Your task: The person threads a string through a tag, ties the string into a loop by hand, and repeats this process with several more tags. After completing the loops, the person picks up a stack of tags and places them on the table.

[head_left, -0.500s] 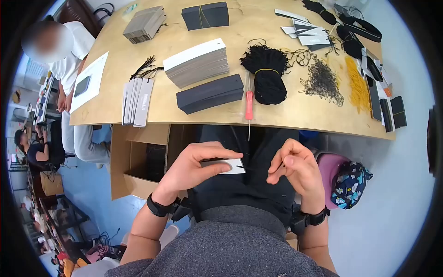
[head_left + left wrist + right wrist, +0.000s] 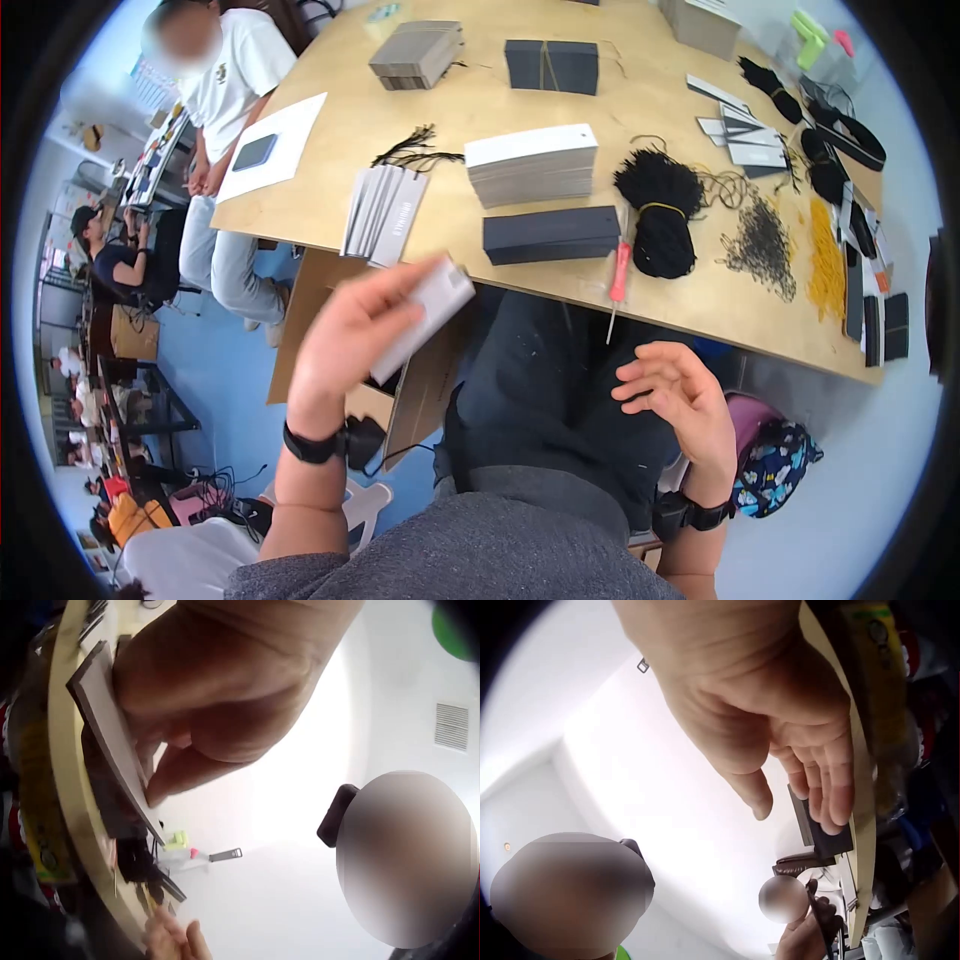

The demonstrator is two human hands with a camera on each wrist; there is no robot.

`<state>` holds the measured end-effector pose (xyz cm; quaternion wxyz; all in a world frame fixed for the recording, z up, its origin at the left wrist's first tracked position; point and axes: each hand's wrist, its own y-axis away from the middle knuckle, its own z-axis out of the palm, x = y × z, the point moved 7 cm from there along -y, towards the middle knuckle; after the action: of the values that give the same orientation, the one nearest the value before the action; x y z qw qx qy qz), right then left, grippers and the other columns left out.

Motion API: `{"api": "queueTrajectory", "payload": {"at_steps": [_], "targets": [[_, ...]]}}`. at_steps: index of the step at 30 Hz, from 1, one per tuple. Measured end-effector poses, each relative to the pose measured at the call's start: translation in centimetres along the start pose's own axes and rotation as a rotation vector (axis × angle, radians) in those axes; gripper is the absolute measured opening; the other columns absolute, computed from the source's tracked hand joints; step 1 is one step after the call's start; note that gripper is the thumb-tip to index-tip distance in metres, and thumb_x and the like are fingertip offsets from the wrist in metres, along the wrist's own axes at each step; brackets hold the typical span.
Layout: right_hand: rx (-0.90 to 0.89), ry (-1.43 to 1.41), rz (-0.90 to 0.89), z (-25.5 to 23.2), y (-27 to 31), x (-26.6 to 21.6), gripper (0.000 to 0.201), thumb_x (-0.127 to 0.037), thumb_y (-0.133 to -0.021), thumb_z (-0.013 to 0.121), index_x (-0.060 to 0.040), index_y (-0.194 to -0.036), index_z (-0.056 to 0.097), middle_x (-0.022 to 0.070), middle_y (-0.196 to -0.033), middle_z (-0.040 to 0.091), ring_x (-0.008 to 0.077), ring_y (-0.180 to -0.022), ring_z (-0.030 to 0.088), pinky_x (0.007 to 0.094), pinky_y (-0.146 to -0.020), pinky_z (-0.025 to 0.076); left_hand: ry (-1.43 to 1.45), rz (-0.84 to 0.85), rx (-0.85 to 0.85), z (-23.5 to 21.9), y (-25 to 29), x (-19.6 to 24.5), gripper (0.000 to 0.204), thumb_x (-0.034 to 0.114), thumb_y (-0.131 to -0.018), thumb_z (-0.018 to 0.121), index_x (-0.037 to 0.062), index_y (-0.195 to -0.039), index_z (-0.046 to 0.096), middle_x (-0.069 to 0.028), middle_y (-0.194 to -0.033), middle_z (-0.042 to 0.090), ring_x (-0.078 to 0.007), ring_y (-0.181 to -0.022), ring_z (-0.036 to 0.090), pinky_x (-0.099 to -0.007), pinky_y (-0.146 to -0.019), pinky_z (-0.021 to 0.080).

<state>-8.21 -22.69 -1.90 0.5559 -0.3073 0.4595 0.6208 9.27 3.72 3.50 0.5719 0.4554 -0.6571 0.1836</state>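
Above the dark-trousered lap (image 2: 540, 400), the right hand (image 2: 685, 405) hangs palm inward, fingers loosely bent and slightly apart, pinching nothing. The left hand (image 2: 345, 330), wrist raised, grips the pale cards (image 2: 432, 312) between thumb and fingers, tilted at the table's (image 2: 280, 215) near edge. Just beyond lie fanned tags (image 2: 385, 215) with black cords (image 2: 415, 150).

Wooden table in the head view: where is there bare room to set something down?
The table is bare between the white sheet and fanned tags, and between the banded dark stack and loose tags. Its right end is crowded: black cord bundle, dark wiry pile, yellow cords.
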Motion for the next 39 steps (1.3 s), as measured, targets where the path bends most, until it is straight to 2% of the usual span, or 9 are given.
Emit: {"api": "queueTrajectory", "payload": {"at_steps": [2,7,9,15,20,24,28,34,39], "targets": [[0.006,0.048,0.000,0.1,-0.1,0.2,0.034,-0.009,-0.095,0.063,0.0016,-0.126,0.055,0.0157,-0.111,0.067,0.0236,-0.099,0.068,0.0329,-0.086,0.055,0.072,0.090,0.192,-2.9,-2.3,1.2,0.053,-0.006,-0.089,0.054,0.0057,-0.140,0.055,-0.0020,-0.110,0.063,-0.0074,-0.094,0.054,-0.0217,-0.085,0.045],[-0.020,0.042,0.060,1.2,0.1,1.3,0.026,-0.001,-0.095,0.061,0.0032,-0.121,0.058,0.0127,-0.109,0.067,0.0180,-0.098,0.067,0.0293,-0.087,0.055,0.038,0.217,0.403,-6.2,-8.1,2.0,0.053,-0.007,-0.087,0.054,0.0034,-0.138,0.055,-0.0059,-0.113,0.060,-0.0136,-0.100,0.057,-0.0251,-0.092,0.046],[-0.015,0.067,0.058,1.3,0.5,1.3,0.026,-0.001,-0.095,0.061,0.0032,-0.120,0.058,0.0123,-0.109,0.066,0.0177,-0.098,0.067,0.0294,-0.088,0.055,-0.420,0.333,0.566,-5.9,-9.2,2.0,0.054,-0.007,-0.084,0.053,0.0063,-0.137,0.057,-0.0118,-0.116,0.057,-0.0218,-0.104,0.057,-0.0303,-0.094,0.046],[0.102,0.256,-0.020,-0.4,0.2,0.2,0.018,-0.002,-0.094,0.063,0.0037,-0.112,0.063,0.0081,-0.102,0.067,0.0128,-0.092,0.067,0.0249,-0.080,0.053,-0.946,0.409,0.678,-6.4,-11.9,-5.4,0.060,-0.009,-0.072,0.050,0.0059,-0.130,0.061,-0.0267,-0.128,0.047,-0.0434,-0.113,0.047,-0.0500,-0.099,0.039],[0.493,0.924,-0.525,-1.1,-2.0,-5.1,0.012,-0.002,-0.087,0.070,-0.0015,-0.099,0.068,0.0084,-0.087,0.060,0.0175,-0.070,0.062,0.0278,-0.065,0.049,-0.950,0.545,0.808,-4.5,-7.4,-1.1,0.051,-0.008,-0.079,0.057,0.0042,-0.129,0.059,-0.0208,-0.128,0.049,-0.0389,-0.116,0.046,-0.0449,-0.098,0.040],[0.623,1.031,-0.587,-1.7,-3.9,-6.1,0.012,-0.003,-0.086,0.071,-0.0025,-0.097,0.067,0.0083,-0.086,0.058,0.0205,-0.067,0.061,0.0298,-0.062,0.049,-0.857,0.609,0.841,0.8,-1.8,1.6,0.042,-0.010,-0.082,0.057,0.0034,-0.120,0.065,-0.0167,-0.120,0.053,-0.0334,-0.111,0.050,-0.0400,-0.092,0.043],[0.721,1.144,-0.653,-2.4,-5.4,-6.9,0.012,-0.004,-0.085,0.072,-0.0036,-0.095,0.067,0.0090,-0.086,0.058,0.0231,-0.065,0.061,0.0336,-0.059,0.048,-0.453,0.649,0.427,6.7,-0.4,1.5,0.026,-0.014,-0.083,0.058,0.0006,-0.101,0.069,-0.0106,-0.099,0.059,-0.0253,-0.092,0.060,-0.0311,-0.081,0.048],[0.724,1.191,-0.645,-2.1,-5.4,-6.8,0.011,-0.004,-0.083,0.073,-0.0043,-0.090,0.066,0.0089,-0.083,0.057,0.0256,-0.065,0.061,0.0359,-0.058,0.048,-0.128,0.646,0.040,12.6,-0.8,1.4,0.025,-0.012,-0.083,0.063,0.0021,-0.102,0.072,-0.0101,-0.101,0.062,-0.0203,-0.090,0.063,-0.0271,-0.076,0.050],[0.742,1.235,-0.704,-0.9,-4.3,-6.4,0.011,-0.003,-0.080,0.074,-0.0051,-0.088,0.065,0.0082,-0.079,0.056,0.0263,-0.064,0.060,0.0364,-0.057,0.047,0.257,0.273,-0.284,16.6,-3.0,1.2,0.027,0.000,-0.097,0.055,0.0005,-0.122,0.065,-0.0088,-0.105,0.067,-0.0149,-0.093,0.065,-0.0284,-0.081,0.053]]}}
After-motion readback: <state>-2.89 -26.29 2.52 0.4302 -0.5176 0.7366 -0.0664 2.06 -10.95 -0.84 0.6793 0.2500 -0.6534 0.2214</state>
